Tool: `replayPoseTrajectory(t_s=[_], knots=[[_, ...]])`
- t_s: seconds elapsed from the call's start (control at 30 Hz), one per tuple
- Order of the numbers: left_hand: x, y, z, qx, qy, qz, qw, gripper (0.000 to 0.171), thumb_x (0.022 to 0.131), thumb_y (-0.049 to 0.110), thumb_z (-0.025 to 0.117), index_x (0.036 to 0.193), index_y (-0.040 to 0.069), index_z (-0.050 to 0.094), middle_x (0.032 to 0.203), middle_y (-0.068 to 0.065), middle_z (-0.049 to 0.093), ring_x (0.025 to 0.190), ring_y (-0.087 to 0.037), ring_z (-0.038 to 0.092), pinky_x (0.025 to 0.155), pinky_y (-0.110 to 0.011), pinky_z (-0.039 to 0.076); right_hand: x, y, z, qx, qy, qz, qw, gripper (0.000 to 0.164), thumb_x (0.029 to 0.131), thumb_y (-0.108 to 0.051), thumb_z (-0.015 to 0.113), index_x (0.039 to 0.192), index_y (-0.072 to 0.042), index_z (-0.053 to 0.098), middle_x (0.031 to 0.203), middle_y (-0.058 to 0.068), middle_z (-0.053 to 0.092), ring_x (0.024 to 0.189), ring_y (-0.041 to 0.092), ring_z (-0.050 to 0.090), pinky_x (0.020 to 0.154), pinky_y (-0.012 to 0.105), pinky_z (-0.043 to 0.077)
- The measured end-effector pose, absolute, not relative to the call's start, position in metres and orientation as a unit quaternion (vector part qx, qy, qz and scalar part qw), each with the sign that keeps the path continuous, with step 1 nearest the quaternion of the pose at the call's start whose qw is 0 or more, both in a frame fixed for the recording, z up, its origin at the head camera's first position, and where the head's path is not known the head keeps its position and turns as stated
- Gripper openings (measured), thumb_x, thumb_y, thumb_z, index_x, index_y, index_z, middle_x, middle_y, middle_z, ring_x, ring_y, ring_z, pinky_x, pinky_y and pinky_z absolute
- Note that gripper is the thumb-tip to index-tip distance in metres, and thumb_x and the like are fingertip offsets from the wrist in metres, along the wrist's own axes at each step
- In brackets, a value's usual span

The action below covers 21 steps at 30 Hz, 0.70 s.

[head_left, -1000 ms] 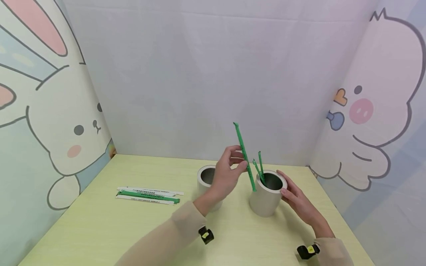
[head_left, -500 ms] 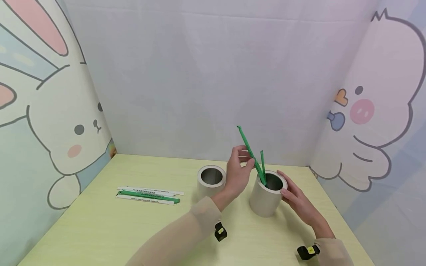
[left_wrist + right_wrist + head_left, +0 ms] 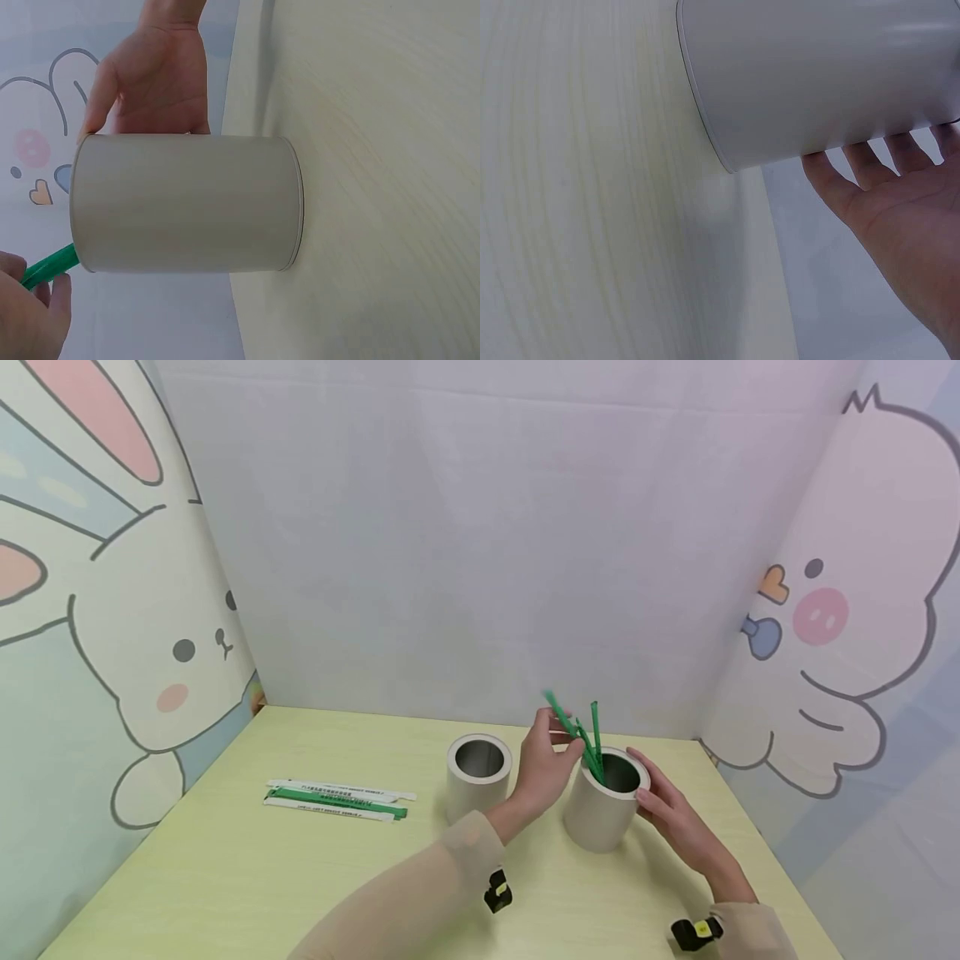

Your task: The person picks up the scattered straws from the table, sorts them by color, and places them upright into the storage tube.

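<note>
My left hand point(image 3: 546, 767) pinches a green wrapped straw point(image 3: 558, 711) between thumb and fingers. It slants down to the right, its lower end inside the mouth of the right off-white cup point(image 3: 596, 818). Other green wrapped straws point(image 3: 596, 727) lean in that cup, and its inside bottom is hidden. My right hand point(image 3: 681, 827) holds the cup from the right, thumb near the rim. In the right wrist view, its fingertips point(image 3: 821, 169) touch the cup wall point(image 3: 802, 75). The left wrist view has the straw point(image 3: 52, 266) entering at the cup's rim.
A second off-white cup point(image 3: 467, 793) stands upright left of the first, partly behind my left arm. Several white and green wrapped straws point(image 3: 333, 797) lie in a row on the pale yellow table point(image 3: 225, 877). A grey cloth wall point(image 3: 450, 568) rises behind the table.
My left hand has moved right and brought the straw from beside the cup to inside its mouth, then lower. My right hand and the cup have stayed in place.
</note>
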State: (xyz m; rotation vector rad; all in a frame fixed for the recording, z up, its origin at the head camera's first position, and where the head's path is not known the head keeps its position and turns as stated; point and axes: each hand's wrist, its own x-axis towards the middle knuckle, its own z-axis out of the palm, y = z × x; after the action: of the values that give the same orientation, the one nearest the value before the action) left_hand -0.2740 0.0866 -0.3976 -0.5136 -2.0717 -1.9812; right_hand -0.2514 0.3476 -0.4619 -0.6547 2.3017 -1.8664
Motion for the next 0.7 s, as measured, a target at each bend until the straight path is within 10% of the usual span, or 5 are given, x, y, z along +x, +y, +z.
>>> replayPoseTrajectory(t_s=[0.7], knots=[[-0.278,-0.097,-0.337,-0.339,-0.814,-0.462,0.095,0.058,0.096,0.003,0.079,0.146,0.015,0.053,0.125,-0.007,0.068,0.114,-0.025,0.071,0.096,-0.034,0.062,-0.249,0.347,-0.461,-0.216,0.761,-0.610,0.051,0.062,0.116,-0.015,0.037,0.172,-0.017,0.009,0.171,0.006,0.020,0.138,-0.011,0.043,0.106,0.015,0.045]])
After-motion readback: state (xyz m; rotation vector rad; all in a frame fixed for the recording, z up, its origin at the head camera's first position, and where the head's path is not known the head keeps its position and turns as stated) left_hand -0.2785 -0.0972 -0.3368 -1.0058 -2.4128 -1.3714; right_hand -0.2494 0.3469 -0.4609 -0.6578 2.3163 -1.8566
